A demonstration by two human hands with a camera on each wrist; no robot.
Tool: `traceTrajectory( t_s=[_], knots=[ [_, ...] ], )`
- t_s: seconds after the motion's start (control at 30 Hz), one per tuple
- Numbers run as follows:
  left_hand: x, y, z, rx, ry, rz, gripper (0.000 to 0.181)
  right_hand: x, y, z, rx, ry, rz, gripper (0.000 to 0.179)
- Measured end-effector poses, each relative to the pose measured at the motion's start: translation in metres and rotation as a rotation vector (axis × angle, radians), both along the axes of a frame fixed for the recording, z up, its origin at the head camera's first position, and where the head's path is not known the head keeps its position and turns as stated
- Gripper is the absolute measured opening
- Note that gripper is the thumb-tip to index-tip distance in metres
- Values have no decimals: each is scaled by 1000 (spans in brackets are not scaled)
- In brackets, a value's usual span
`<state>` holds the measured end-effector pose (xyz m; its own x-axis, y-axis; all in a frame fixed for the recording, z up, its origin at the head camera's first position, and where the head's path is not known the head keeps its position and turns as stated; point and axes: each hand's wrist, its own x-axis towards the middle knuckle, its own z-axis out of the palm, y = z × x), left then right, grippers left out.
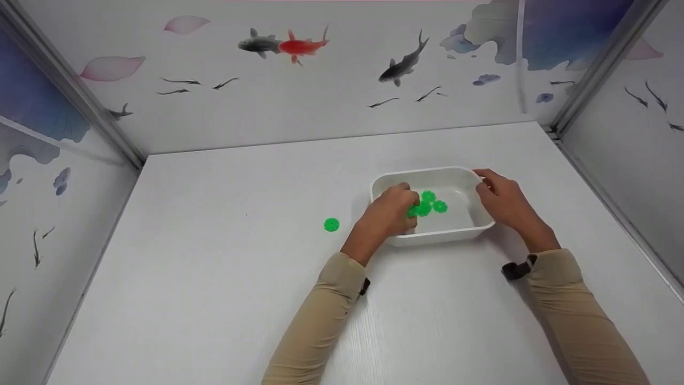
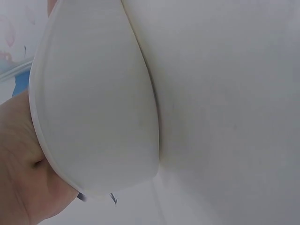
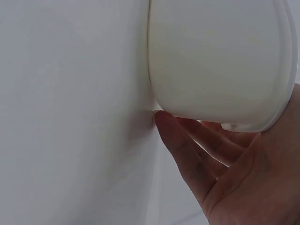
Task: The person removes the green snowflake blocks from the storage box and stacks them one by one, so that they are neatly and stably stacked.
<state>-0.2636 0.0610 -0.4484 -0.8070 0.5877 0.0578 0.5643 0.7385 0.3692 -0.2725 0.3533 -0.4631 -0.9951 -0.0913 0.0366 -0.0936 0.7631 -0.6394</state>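
Left hand (image 1: 393, 211) dips into the left part of a white tray (image 1: 454, 222), its fingers bent beside green pieces (image 1: 425, 207); whether they pinch one, I cannot tell. Right hand (image 1: 505, 200) grasps the tray's right end, and the right wrist view shows its fingers against the outside of the wall. Largest is the white bench (image 1: 214, 267), which fills the middle and lower frame, with a back panel (image 1: 342, 96) printed with fish across the top. Tan sleeves (image 1: 312, 326) come in from the bottom edge. The tray sits right of centre on the bench. Inside it, near the middle, the green pieces lie close together. Smallest is a single green disc (image 1: 331, 224) on the bench, near the frame's centre, left of the tray
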Motion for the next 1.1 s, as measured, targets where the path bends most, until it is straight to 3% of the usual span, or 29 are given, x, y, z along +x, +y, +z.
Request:
traceTrajectory(
  t_s=[0.5,1.1],
  knots=[
    [5,-9,-3,138,140,-35,33,1,-2,2,6,-27,-5,52],
    [16,-49,11,207,259,-61,34,0,-1,1,2,-3,9,52]
  ],
)
